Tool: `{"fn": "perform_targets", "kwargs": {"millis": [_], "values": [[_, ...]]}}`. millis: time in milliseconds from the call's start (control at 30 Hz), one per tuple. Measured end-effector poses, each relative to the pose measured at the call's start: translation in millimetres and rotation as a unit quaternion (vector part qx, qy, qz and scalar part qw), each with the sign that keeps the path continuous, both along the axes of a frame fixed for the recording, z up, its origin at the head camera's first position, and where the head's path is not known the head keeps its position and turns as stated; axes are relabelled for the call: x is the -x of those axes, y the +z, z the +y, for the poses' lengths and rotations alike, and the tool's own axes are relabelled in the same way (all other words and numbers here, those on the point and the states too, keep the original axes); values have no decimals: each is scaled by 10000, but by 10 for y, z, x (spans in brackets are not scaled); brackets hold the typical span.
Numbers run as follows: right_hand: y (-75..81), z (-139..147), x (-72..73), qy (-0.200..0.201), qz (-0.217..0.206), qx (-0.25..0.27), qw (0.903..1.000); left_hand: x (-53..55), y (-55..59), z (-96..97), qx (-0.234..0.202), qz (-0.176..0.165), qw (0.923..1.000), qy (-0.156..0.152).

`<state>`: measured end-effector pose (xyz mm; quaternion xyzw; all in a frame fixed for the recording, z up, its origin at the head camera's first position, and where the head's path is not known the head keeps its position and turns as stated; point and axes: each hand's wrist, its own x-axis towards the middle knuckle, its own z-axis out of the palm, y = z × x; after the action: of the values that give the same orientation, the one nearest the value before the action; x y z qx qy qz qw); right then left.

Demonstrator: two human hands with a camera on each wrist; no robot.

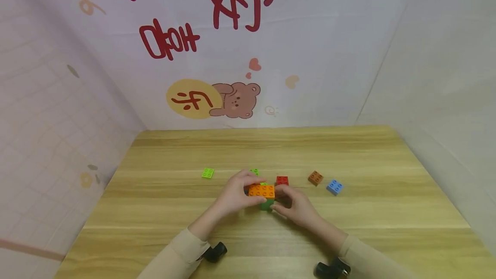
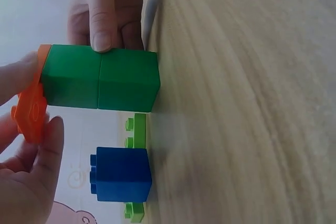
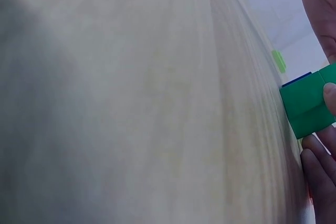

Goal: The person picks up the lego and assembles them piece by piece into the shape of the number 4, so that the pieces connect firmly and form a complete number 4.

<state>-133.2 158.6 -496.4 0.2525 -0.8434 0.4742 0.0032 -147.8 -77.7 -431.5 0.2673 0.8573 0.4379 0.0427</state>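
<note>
My left hand (image 1: pixel 237 192) pinches an orange eight-stud brick (image 1: pixel 261 191) between thumb and fingers. The orange brick sits on top of two stacked green bricks (image 2: pixel 73 77), its free end overhanging to the left and tilted slightly. On the other side, my right hand (image 1: pixel 299 208) holds the green stack, thumb against its near face; the stack stands upright on the table. A dark blue brick (image 2: pixel 123 174) stands close to the left of the stack, mostly covered by my left hand in the head view. Lime green pieces (image 2: pixel 139 130) show behind it.
Beyond my hands lie a lime green four-stud piece (image 1: pixel 208 173), a red brick (image 1: pixel 282 180), a brown brick (image 1: pixel 315 178) and a light blue brick (image 1: pixel 335 187). The wooden table (image 1: pixel 174 150) meets a printed cloth backdrop (image 1: pixel 329 46) at its far edge.
</note>
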Motion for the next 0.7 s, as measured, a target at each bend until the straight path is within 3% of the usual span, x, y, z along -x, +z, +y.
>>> {"fn": "perform_targets", "kwargs": {"millis": [300,533,700], "values": [[1,-6,1,89,-62,214,9997,-60,-41,-110,-347,-120,9991,193],[-3,-9,12,162,113,149,9997,-24,-33,-109,-532,-347,9977,256],[4,-2,10,90,-4,118,9999,5,0,-88,-429,-531,9972,301]]}}
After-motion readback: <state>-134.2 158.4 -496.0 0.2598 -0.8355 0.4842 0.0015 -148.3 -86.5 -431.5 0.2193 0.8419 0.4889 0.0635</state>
